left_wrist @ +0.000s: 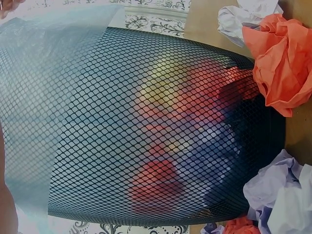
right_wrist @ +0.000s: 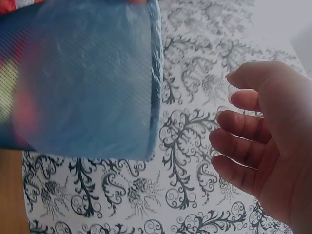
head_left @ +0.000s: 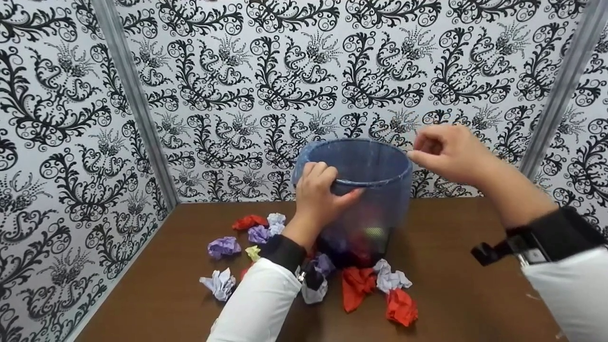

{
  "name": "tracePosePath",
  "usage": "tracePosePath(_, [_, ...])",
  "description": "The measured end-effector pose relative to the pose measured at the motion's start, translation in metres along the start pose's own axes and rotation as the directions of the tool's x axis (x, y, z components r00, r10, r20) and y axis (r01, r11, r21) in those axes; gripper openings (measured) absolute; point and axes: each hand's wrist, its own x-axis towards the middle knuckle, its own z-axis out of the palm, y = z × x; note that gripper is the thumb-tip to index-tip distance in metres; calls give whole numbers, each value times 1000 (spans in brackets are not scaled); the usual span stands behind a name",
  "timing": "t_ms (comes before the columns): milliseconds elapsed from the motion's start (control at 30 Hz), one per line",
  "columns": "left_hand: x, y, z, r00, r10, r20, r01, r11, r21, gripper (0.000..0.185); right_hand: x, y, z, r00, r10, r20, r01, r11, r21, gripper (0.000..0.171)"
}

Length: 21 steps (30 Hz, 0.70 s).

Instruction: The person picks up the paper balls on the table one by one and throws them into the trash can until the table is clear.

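my left hand [head_left: 319,190] grips the near rim of the mesh bin [head_left: 375,209], fingers curled over the edge and thumb stretched along the outside, pressing the blue liner bag [head_left: 361,159] that is folded down over the rim. the bin stands upright on the brown table [head_left: 475,285], close to the patterned back wall [head_left: 285,71]. my right hand [head_left: 446,152] hovers just beside the far right edge of the rim, fingers loosely curled and holding nothing; the right wrist view shows a gap between my fingers [right_wrist: 239,146] and the bag [right_wrist: 97,83]. through the mesh [left_wrist: 122,122] i can see red, yellow and purple crumpled paper inside the bin. more paper balls lie on the table around its base: a red one [head_left: 401,306] and a white one [head_left: 390,278] in front, a purple one [head_left: 224,247] and a white one [head_left: 219,283] off to the left.
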Motion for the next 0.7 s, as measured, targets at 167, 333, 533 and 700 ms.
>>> tracePosePath(167, [0, 0, 1, 1000, 5, 0, -5, 1000, 2, 59, -21, 1, 14, 999, -33, -2, 33, 998, 60, 16])
tracePosePath(333, [0, 0, 1, 1000, 9, -4, -9, 1000, 2, 59, -41, 8, 38, 999, -39, 37, 34, 991, 132, 11])
tracePosePath(533, [0, 1, 0, 1000, -6, -8, 6, 1000, 7, 59, -60, 20, 72, 978, -9, 209, -24, 988, 152, 16])
tracePosePath(700, [0, 1, 0, 1000, -2, -9, 2, 1000, 4, 59, -73, 33, 103, 944, -17, 330, -49, 981, 189, 31])
